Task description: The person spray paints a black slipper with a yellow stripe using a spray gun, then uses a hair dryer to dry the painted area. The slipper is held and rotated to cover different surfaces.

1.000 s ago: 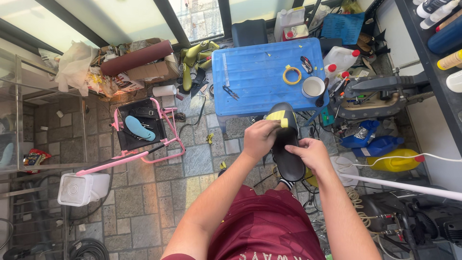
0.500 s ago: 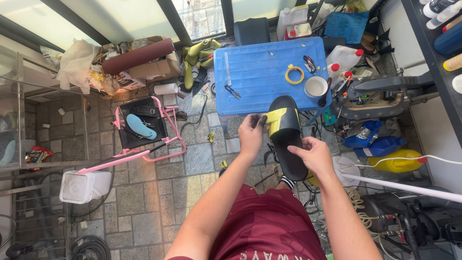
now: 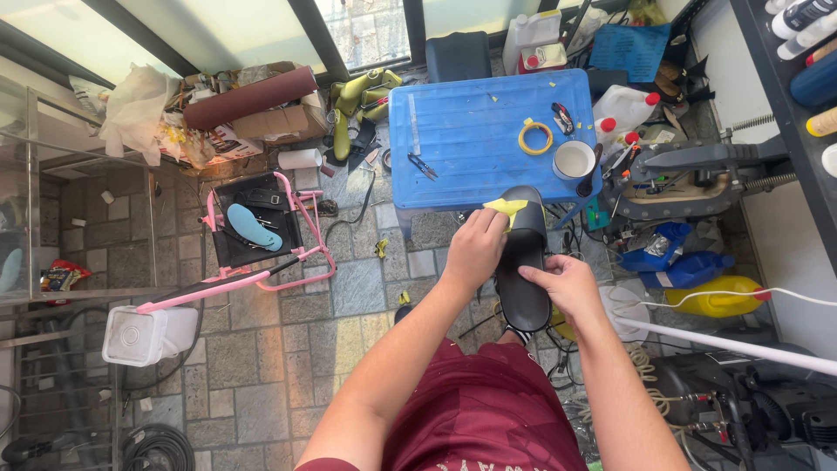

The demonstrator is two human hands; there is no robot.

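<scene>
I hold a black slide sandal (image 3: 523, 262) over my lap, just in front of a blue plastic table (image 3: 471, 139). My right hand (image 3: 567, 283) grips the sandal's heel end from the right side. My left hand (image 3: 475, 244) presses a piece of yellow tape (image 3: 507, 209) against the sandal's strap, fingers closed on it. On the table lie a yellow tape roll (image 3: 534, 137), a white cup (image 3: 575, 160), small pliers (image 3: 423, 166) and a cutter (image 3: 562, 118).
A pink metal stand (image 3: 261, 262) with a light blue insole (image 3: 253, 228) stands to the left on the stone-tiled floor. Cardboard boxes and a brown roll (image 3: 253, 96) lie behind it. A grey machine (image 3: 697, 174), coloured jugs and cables crowd the right. A white bucket (image 3: 144, 336) sits lower left.
My left hand has slid along the sandal's strap with the yellow tape, from the strap's middle toward its left edge. My right hand still holds the heel end.
</scene>
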